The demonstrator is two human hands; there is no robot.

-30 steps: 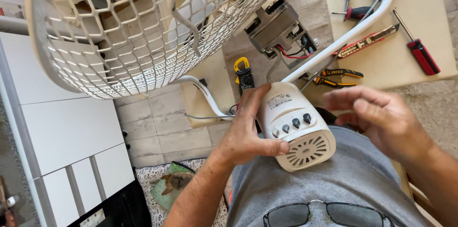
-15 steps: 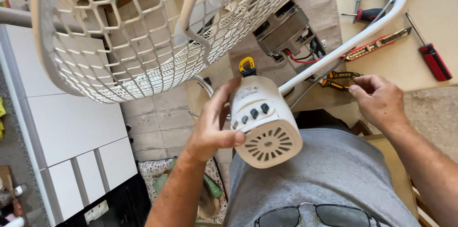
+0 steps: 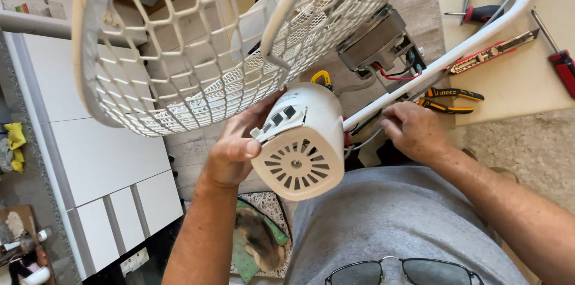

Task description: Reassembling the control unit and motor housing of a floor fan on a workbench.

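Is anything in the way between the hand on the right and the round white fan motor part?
Nothing solid blocks it. Between the right hand and the white motor housing, held by the left hand, only thin wires and the white tube cross the gap.

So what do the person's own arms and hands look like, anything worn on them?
Both hands are bare: no gloves, and no rings or watch that I can make out on the left hand or the right hand. The forearms are bare too; no sleeve reaches them in view. A grey T-shirt covers the torso, with dark-framed glasses hanging at the collar.
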